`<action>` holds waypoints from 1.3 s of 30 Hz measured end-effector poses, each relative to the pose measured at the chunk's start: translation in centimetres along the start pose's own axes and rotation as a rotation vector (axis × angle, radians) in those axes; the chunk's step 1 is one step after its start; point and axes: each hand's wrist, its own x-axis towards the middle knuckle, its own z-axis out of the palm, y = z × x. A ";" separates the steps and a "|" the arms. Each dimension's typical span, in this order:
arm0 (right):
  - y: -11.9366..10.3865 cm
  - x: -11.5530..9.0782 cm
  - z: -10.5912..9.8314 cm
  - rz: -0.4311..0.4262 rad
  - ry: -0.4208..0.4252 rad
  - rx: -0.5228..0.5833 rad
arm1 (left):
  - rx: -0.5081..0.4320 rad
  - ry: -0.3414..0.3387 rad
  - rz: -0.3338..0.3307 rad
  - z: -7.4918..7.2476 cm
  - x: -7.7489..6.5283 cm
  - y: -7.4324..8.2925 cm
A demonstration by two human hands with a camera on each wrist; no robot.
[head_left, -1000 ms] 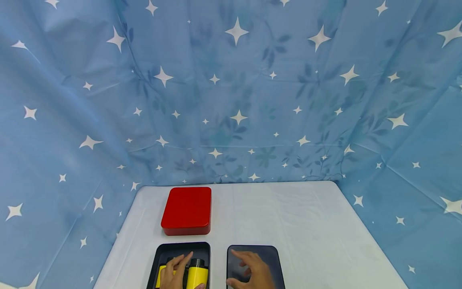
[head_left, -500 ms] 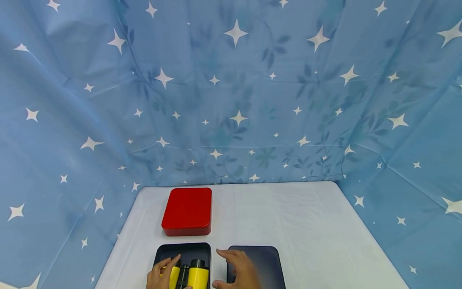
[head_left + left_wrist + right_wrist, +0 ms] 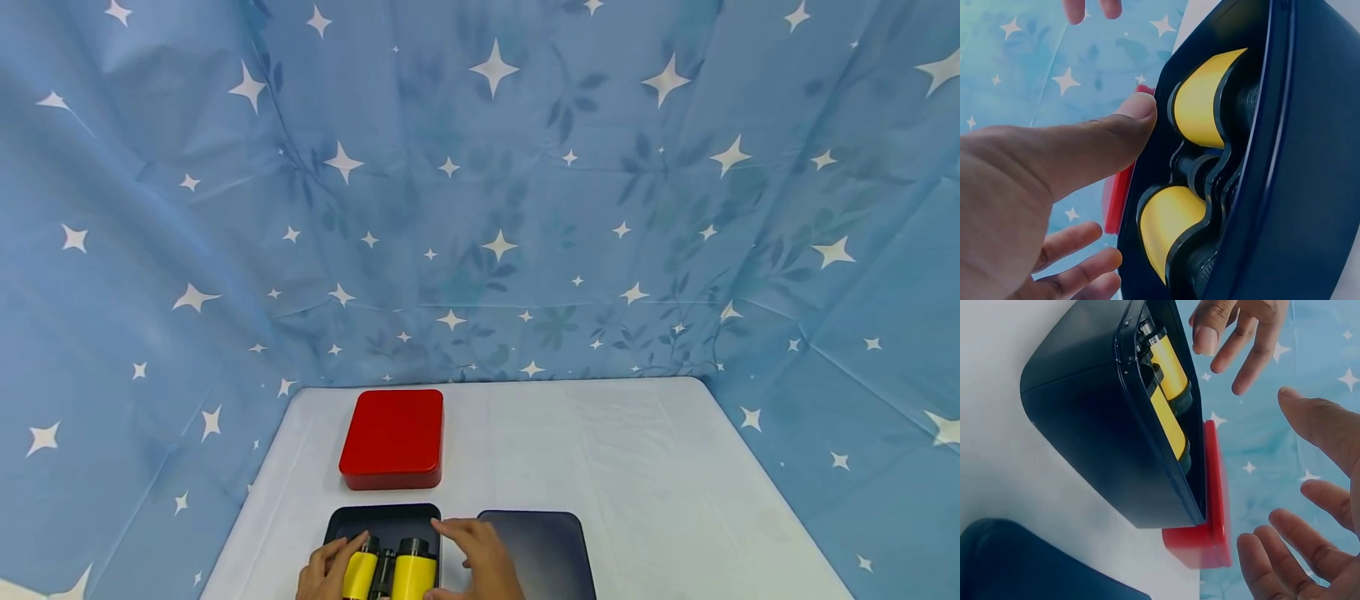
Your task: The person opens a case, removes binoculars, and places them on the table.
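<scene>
1. A dark navy, rounded-cornered open box (image 3: 390, 527) stands on the white-covered tabletop (image 3: 637, 483), its near end cut off by the head view's lower edge.
2. Inside this box lie yellow-and-black binoculars (image 3: 415, 575); the left hand partly hides their left barrel there.
3. The person's left hand (image 3: 324, 573) is at the box's left side, its grip apart; whether it touches the binoculars cannot be told.
4. The right hand (image 3: 480, 560) is at the box's right side, grip likewise apart, covering part of the rim.
5. Beyond the box sits a glossy red squarish box (image 3: 393, 437); to its right, a dark navy rectangular slab (image 3: 543, 550), partly hidden and cut off.
</scene>
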 end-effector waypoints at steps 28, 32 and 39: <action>-0.4 1.4 3.2 0.007 -0.179 -0.024 | 0.074 -0.016 -0.041 0.4 -1.3 -1.1; -0.5 1.6 3.6 0.034 -0.193 -0.043 | 0.081 -0.041 -0.046 0.4 -1.3 -1.2; -0.2 1.8 4.2 0.019 -0.194 -0.063 | 0.058 -0.034 -0.012 0.6 -1.4 -1.3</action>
